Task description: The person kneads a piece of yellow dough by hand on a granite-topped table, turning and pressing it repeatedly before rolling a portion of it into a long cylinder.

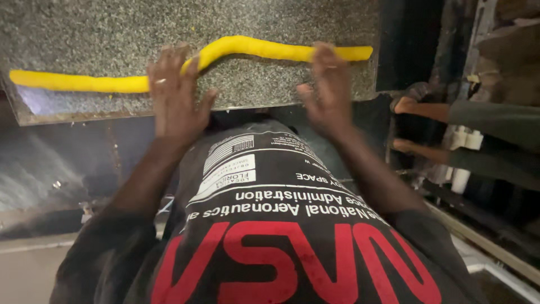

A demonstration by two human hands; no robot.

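Both the left hand (175, 95) and right hand (329, 90) lie open, fingers spread, pressing flat on the long yellow dough rope (253, 48) stretched across the speckled grey stone counter (112, 28).

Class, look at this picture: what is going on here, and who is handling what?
A person leans over a speckled stone counter with both hands flat on a long yellow rope of dough. The left hand presses near its middle, the right hand nearer its right end. The rope runs wavy across the counter. Another person's feet show at right.
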